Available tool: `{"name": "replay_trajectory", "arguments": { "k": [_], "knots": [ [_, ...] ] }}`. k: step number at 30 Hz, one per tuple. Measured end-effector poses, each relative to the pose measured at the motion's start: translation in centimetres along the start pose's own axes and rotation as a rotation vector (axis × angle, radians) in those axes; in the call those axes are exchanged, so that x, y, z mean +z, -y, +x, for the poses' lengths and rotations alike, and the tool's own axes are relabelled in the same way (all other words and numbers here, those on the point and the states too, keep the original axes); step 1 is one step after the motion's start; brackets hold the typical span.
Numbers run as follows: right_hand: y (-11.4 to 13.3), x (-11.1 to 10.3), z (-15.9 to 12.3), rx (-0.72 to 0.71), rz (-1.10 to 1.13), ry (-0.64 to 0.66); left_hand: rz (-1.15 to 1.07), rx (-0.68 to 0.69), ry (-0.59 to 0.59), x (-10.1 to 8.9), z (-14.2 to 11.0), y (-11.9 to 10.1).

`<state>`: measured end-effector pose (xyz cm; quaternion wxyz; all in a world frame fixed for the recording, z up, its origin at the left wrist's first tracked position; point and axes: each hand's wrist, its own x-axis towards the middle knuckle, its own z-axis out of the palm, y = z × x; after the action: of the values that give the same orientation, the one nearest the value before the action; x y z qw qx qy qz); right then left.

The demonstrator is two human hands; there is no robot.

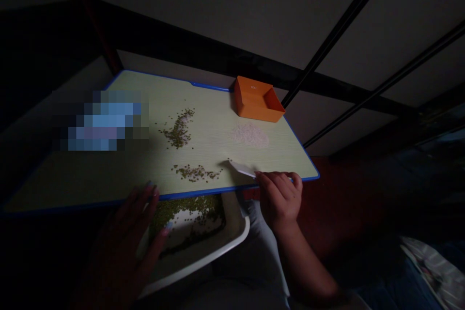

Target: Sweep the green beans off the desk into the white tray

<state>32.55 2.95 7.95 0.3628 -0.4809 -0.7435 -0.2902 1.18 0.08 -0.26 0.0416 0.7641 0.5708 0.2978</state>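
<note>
My right hand [279,196] rests at the table's near edge, fingers closed on a small white card [242,168] that lies flat on the tabletop. My left hand [132,232] holds the rim of a white tray [232,240] kept just below the table edge; green beans lie inside it. Two patches of green beans sit on the pale green table [90,174], one in the middle [178,129] and one near the front edge [195,172]. A small pile of white rice [250,134] lies to the right of them.
An orange box [257,99] stands open at the table's far right corner. A blurred-out patch covers the table's left part. Dark metal bars run behind and to the right. The surroundings are very dim.
</note>
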Motion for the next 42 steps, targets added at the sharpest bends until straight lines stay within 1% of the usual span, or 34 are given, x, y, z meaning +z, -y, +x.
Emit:
{"name": "replay_trajectory", "arguments": {
  "k": [6,11,15,19,23,28,31,36,42],
  "knots": [
    [-0.3,0.2,0.4,0.008,-0.061,-0.005,-0.018,-0.033,0.018,-0.1,0.0,-0.1],
    [0.4,-0.6,0.2,0.020,0.002,-0.005,-0.031,-0.060,0.025,-0.1,-0.1,-0.2],
    [0.2,-0.6,0.0,0.026,-0.023,-0.012,-0.025,-0.026,0.006,-0.1,-0.2,0.0],
    [-0.9,0.2,0.3,0.067,-0.100,-0.024,-0.017,-0.023,0.016,-0.1,0.0,0.0],
    [-1.2,1.5,1.1,0.089,-0.100,-0.034,-0.023,-0.031,0.008,-0.1,0.1,-0.2],
    [0.1,2.8,2.2,0.066,-0.005,-0.024,-0.025,-0.035,0.003,0.0,0.0,-0.1],
    [1.0,3.1,2.3,0.039,0.084,0.005,-0.020,-0.032,0.007,0.0,-0.1,-0.1],
    [1.5,2.0,1.7,0.018,0.174,0.016,-0.025,-0.021,-0.014,0.0,0.0,-0.1],
    [1.5,0.2,1.0,-0.006,0.221,0.026,-0.032,-0.022,0.012,-0.1,-0.1,-0.1]
  ]
}}
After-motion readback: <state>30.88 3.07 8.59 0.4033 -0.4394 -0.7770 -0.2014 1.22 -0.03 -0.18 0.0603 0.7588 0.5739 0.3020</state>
